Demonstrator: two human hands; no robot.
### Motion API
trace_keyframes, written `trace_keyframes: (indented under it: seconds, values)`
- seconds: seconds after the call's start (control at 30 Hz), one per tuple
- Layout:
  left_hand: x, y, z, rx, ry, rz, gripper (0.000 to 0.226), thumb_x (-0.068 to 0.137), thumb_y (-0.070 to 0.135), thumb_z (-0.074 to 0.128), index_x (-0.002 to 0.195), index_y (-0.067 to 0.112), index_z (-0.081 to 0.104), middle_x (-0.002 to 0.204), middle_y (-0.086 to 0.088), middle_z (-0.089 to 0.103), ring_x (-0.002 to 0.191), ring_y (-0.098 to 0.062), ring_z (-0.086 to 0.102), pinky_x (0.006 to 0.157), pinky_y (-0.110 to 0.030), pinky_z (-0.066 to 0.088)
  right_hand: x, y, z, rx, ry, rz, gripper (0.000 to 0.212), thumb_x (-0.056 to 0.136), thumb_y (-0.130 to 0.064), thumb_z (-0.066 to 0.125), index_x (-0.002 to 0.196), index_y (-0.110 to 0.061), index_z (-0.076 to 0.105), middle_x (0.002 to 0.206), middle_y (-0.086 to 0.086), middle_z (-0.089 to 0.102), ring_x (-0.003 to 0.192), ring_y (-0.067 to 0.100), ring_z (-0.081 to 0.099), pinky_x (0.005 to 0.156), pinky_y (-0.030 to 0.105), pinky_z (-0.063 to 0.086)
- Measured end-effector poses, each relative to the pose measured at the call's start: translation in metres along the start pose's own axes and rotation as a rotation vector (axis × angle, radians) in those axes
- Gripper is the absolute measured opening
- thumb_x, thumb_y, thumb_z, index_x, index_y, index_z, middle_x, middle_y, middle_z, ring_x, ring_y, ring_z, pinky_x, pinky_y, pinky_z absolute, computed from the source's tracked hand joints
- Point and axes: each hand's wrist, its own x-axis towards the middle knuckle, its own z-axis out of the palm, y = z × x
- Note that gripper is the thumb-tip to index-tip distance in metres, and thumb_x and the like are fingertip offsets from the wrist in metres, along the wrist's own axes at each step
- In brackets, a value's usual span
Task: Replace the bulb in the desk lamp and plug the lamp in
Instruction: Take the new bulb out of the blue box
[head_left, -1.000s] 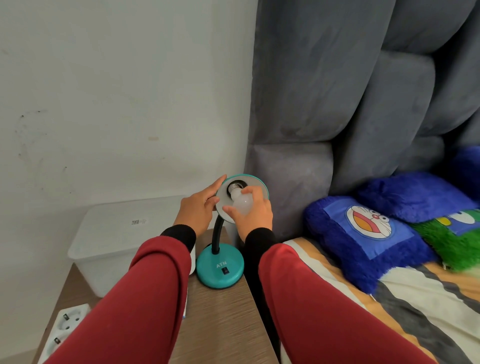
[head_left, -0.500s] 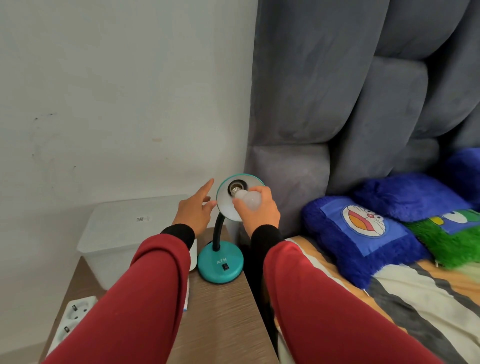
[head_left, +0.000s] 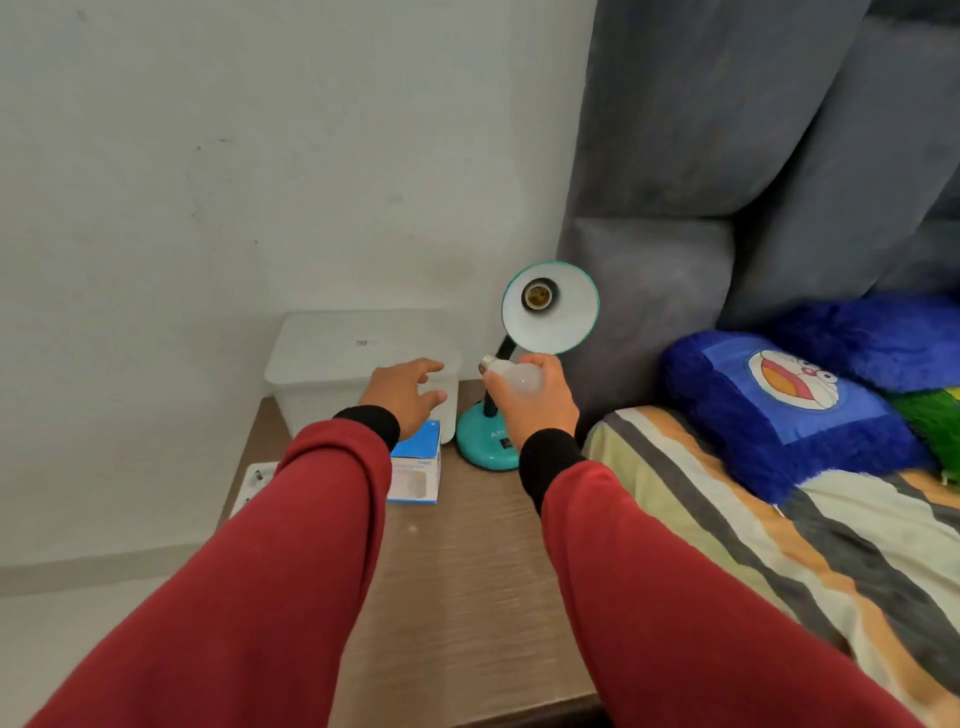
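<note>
Box (head_left: 415, 470) and bin (head_left: 332, 364) beside lamp (head_left: 550, 306), socket bare | right hand (head_left: 535, 400) grips bulb (head_left: 511, 375) | left hand (head_left: 402, 397) spread, holding nothing

The left sleeve (head_left: 291, 545) hides most of the socket strip (head_left: 253, 480); the box (head_left: 415, 470) lettering is blurred.

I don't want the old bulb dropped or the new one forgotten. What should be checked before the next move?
1. Socket empty: ok.
2. Old bulb firmly in right hand: ok.
3. Left hand free: ok, open above the bulb box.
4. New bulb inside box: cannot tell.
5. Lamp base flat on table: ok.
6. Power strip reachable: ok; lamp's plug not seen.
</note>
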Motion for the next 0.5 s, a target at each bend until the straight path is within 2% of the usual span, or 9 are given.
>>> trace_keyframes:
  seconds: [0.07, 0.13, 0.3, 0.4, 0.5]
  values:
    - [-0.005, -0.018, 0.011, 0.028, -0.022, -0.016, 0.048, 0.093, 0.026, 0.055, 0.139, 0.02, 0.044, 0.138, -0.008, 0.052, 0.127, -0.023, 0.049, 0.107, -0.03, 0.034, -0.005, 0.017, 0.012, -0.006, -0.01, 0.025, 0.046, 0.074, -0.043, 0.067, 0.113, -0.024, 0.053, 0.113, 0.006, 0.061, 0.105, 0.025, 0.057, 0.092, 0.033, 0.047]
    - [-0.005, -0.035, 0.022, 0.058, -0.043, -0.022, 0.048, 0.093, 0.026, 0.055, 0.14, 0.02, 0.044, 0.141, -0.007, 0.05, 0.13, -0.023, 0.046, 0.108, -0.028, 0.032, -0.006, 0.035, 0.023, -0.013, -0.025, 0.052, 0.045, 0.077, -0.039, 0.068, 0.115, -0.021, 0.053, 0.107, 0.003, 0.059, 0.101, 0.022, 0.055, 0.085, 0.028, 0.044]
    - [-0.001, -0.072, 0.047, 0.058, -0.016, -0.028, 0.049, 0.092, 0.027, 0.056, 0.139, 0.021, 0.045, 0.144, -0.006, 0.045, 0.133, -0.021, 0.041, 0.109, -0.026, 0.027, 0.001, 0.077, 0.056, -0.028, -0.071, 0.15, 0.045, 0.078, -0.038, 0.068, 0.116, -0.022, 0.052, 0.1, -0.003, 0.049, 0.095, 0.017, 0.05, 0.079, 0.024, 0.036]
    - [0.0, -0.088, 0.057, -0.001, 0.016, -0.034, 0.049, 0.092, 0.028, 0.057, 0.139, 0.02, 0.045, 0.145, -0.003, 0.043, 0.135, -0.019, 0.038, 0.11, -0.025, 0.026, 0.005, 0.098, 0.074, -0.044, -0.097, 0.185, 0.044, 0.078, -0.034, 0.068, 0.116, -0.02, 0.051, 0.099, -0.004, 0.049, 0.098, 0.019, 0.051, 0.084, 0.024, 0.037]
    - [0.004, -0.099, 0.063, -0.051, 0.065, -0.011, 0.048, 0.091, 0.028, 0.059, 0.137, 0.018, 0.048, 0.145, -0.004, 0.043, 0.136, -0.018, 0.036, 0.111, -0.026, 0.025, 0.006, 0.113, 0.089, -0.018, -0.096, 0.234, 0.043, 0.076, -0.027, 0.067, 0.116, -0.021, 0.052, 0.109, 0.005, 0.058, 0.106, 0.026, 0.055, 0.096, 0.036, 0.044]
